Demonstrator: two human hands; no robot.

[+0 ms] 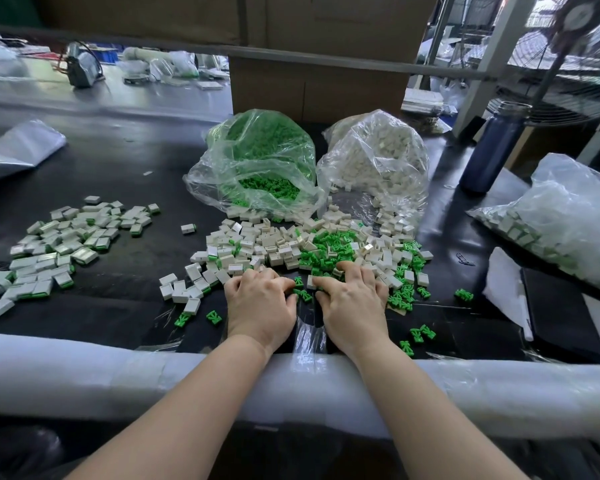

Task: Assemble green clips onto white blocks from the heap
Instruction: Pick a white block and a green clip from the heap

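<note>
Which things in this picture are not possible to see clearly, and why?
Head view:
- Left hand and right hand: fingertips curl under, so any held piece is hidden.
- Right plastic bag: cut off by the frame edge.
- Far bench items: blurred, too small.
- Green clips in their bag: veiled by glare.

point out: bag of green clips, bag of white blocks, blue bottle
bag of green clips (257,161): head view, middle of the bag's front.
bag of white blocks (378,157): head view, middle of the bag.
blue bottle (492,150): head view, mid-body.
</note>
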